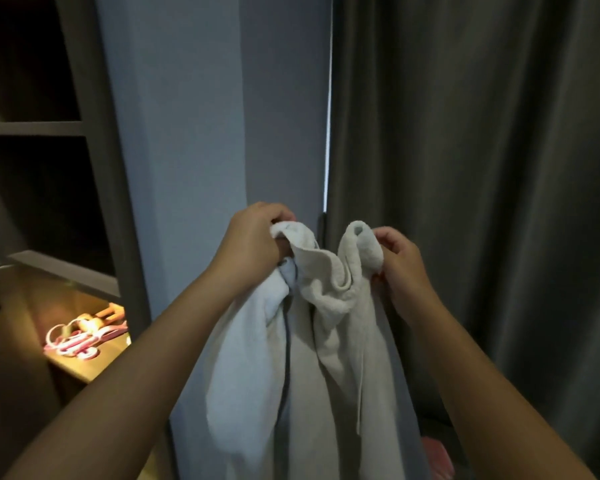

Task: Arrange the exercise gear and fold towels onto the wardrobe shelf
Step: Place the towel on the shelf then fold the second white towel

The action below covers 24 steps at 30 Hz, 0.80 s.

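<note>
A dark curtain (482, 168) closes off the right and the wardrobe (94, 168) stands left, a wall (205, 133) between them. Before that wall hangs the pale towel (326, 341), held in the air: the left hand (253, 237) grips one bunched top corner, the right hand (400, 261) pinches the other. Folding looks barely begun (no crease shows yet); next the top edge wants pulling straight. The lit shelf (94, 362), lower left, carries pink-and-white gear (80, 336) near its front edge, with board free beside it.

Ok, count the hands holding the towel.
2. The left hand grips the towel at its bunched upper left edge; the right hand pinches its upper right corner.
</note>
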Tool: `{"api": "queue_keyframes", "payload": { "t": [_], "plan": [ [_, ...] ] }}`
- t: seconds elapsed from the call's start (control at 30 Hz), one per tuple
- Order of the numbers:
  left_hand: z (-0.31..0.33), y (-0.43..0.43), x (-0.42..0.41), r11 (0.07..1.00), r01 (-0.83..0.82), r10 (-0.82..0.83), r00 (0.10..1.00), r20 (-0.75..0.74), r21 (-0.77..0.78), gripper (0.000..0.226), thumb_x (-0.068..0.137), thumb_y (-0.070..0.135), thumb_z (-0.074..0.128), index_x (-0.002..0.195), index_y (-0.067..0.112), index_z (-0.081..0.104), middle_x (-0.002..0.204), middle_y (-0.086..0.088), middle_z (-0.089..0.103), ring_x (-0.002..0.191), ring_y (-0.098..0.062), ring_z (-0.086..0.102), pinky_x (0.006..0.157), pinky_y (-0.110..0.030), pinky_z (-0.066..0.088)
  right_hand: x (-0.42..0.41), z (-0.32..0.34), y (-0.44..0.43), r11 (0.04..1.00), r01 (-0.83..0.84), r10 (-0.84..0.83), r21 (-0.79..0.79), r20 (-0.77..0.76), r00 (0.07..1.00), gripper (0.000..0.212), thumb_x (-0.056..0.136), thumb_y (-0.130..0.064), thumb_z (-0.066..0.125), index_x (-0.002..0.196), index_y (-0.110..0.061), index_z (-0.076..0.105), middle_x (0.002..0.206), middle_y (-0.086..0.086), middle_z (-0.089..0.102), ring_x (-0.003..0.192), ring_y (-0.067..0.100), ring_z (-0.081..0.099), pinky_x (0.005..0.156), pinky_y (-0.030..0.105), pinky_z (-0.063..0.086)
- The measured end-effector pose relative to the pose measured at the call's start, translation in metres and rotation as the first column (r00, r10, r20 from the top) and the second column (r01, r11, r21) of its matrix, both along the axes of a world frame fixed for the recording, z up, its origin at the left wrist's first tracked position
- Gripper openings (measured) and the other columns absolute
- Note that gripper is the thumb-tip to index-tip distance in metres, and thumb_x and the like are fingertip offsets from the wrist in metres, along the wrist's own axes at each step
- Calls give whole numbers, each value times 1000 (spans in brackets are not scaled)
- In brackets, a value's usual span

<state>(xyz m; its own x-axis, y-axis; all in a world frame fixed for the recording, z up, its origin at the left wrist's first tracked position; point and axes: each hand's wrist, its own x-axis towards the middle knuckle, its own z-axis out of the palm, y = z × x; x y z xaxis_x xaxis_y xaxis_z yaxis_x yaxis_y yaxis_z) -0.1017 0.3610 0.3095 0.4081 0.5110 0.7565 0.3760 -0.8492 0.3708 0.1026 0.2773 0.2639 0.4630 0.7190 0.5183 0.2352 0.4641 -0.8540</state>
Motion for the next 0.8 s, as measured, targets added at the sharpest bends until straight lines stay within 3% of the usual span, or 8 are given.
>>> {"api": "queue_keyframes", "payload": {
  "t": [0.13, 0.23, 0.43, 0.57, 0.7, 0.8],
  "plan": [
    [-17, 12, -39, 992, -16, 12, 999, -33, -125, 28, 70, -8, 68, 87, 13, 72, 81, 5, 64, 76, -11, 56, 63, -8, 36, -39, -21, 24, 994, -75, 73, -83, -24, 997, 12, 92, -9, 60, 83, -15, 67, 71, 0, 65, 65, 14, 58, 53, 27, 44],
    [-31, 28, -73, 978, -9, -2, 999, -54, -207, 24, 75, -4, 69, 82, 19, 69, 78, 4, 67, 73, -9, 59, 65, -11, 40, -74, -40, 46, 983, -143, 136, -116, -64, 989, 8, 92, -7, 60, 86, -8, 64, 72, 4, 62, 66, 19, 54, 54, 30, 39],
    [-59, 77, -151, 953, -75, 39, 991, -125, -295, 24, 77, 4, 69, 77, 28, 68, 75, 11, 68, 71, 0, 59, 59, -4, 40, -152, -78, 100, 950, -242, 235, -196, -58, 970, 17, 92, 2, 54, 85, -11, 62, 61, -6, 59, 50, 4, 49, 43, 18, 36],
    [-72, 125, -200, 916, -121, 41, 977, -211, -382, 27, 80, 10, 73, 76, 36, 67, 83, 11, 69, 82, -5, 63, 72, -20, 50, -200, -94, 144, 943, -263, 250, -206, -88, 964, 22, 92, 4, 52, 82, -12, 61, 62, -3, 58, 50, 5, 48, 44, 19, 36],
    [-75, 172, -241, 827, -209, -41, 903, -427, -522, 18, 84, 17, 73, 82, 35, 70, 86, 9, 69, 85, -13, 64, 81, -37, 58, -237, -115, 182, 938, -275, 252, -213, -128, 959, 21, 93, 3, 53, 81, -12, 60, 63, -1, 55, 53, 7, 45, 45, 20, 35],
    [-78, 197, -265, 749, -246, -127, 859, -497, -616, 17, 86, 16, 71, 89, 32, 73, 87, 7, 71, 84, -11, 66, 81, -27, 57, -256, -132, 204, 934, -274, 240, -227, -167, 956, 19, 94, 0, 53, 81, -11, 60, 59, -4, 56, 51, 6, 45, 44, 19, 35]
  ]
}}
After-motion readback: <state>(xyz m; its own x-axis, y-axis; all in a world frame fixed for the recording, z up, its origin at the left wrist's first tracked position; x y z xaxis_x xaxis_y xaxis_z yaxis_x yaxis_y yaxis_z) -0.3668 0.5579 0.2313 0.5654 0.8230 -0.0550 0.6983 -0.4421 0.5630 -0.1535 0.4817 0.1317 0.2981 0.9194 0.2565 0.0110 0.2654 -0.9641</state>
